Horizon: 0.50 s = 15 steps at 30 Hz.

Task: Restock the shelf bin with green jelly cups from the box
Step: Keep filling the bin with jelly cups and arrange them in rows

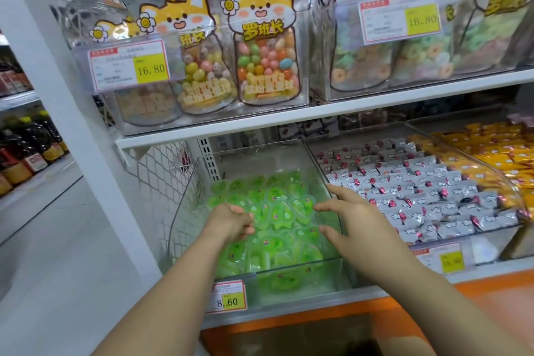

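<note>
Below the clear plastic shelf bin (185, 220), an orange ledge (332, 315) runs along the front of the unit. A red-and-yellow price label reading 8.60 (229, 296) is clipped to the bin's front wall.

Both hands reach over that wall into the bin. The left hand (231, 221) lies on the left side with its fingers curled down onto the contents; whether it grips anything I cannot tell. The right hand (349, 211) is on the right side with fingers spread and straight, its tips close to the bin's right wall.

The small green jelly cups with clear lids (277, 211) lie heaped on the bin's floor, under and between the hands.

Right of the bin are rows of silver wrapped sweets (419, 191), and beyond them yellow packets (502, 150).

Above the bin runs a white shelf board (318, 114), carrying fox-shaped bags of coloured jelly beans (264, 46) and koala-shaped bags of ring gummies (375, 37).
</note>
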Each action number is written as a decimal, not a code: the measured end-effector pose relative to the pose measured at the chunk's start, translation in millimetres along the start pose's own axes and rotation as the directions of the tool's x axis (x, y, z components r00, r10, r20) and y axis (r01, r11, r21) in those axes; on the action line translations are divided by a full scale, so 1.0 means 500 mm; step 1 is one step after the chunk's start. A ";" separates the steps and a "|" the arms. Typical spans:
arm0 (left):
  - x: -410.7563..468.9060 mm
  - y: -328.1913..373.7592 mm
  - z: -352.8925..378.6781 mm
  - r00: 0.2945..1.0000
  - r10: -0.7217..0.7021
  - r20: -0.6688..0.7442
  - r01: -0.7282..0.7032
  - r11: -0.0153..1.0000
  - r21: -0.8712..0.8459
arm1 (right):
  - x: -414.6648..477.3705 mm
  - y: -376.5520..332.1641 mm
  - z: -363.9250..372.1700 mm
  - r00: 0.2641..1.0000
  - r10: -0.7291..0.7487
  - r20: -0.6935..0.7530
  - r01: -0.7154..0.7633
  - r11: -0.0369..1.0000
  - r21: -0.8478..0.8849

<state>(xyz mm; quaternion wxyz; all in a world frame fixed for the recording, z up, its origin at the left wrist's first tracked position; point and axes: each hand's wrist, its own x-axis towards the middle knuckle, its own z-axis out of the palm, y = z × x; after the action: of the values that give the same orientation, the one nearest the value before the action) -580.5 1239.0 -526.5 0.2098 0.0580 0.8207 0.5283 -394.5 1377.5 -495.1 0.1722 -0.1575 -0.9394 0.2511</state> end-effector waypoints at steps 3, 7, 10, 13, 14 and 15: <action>-0.020 0.003 -0.024 0.981 0.190 -0.050 -0.161 0.923 0.349 | 0.001 -0.001 0.002 1.000 0.004 -0.015 -0.004 0.999 0.034; -0.071 0.016 -0.034 0.910 0.383 0.159 -0.400 0.712 0.577 | 0.000 -0.002 0.006 1.000 0.007 -0.027 -0.005 0.999 0.045; -0.077 0.018 -0.020 0.914 0.268 0.305 -0.404 0.673 0.619 | -0.001 -0.003 0.008 0.999 0.009 -0.032 -0.008 0.999 0.047; -0.072 0.020 -0.001 0.930 0.253 0.267 -0.367 0.689 0.625 | 0.000 -0.004 0.009 0.999 0.000 -0.037 0.001 0.999 0.039; -0.073 0.023 0.003 0.929 0.259 0.265 -0.370 0.692 0.620 | 0.000 -0.004 0.009 0.999 0.001 -0.038 0.001 0.999 0.040; -0.075 0.026 0.006 0.924 0.268 0.273 -0.381 0.692 0.613 | 0.000 -0.004 0.008 0.999 0.002 -0.037 -0.001 0.999 0.042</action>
<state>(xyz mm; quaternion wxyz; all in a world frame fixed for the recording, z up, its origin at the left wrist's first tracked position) -546.8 1235.3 -505.5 0.1449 0.3149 0.9096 0.2292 -396.7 1374.1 -497.2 0.1928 -0.1592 -0.9305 0.2677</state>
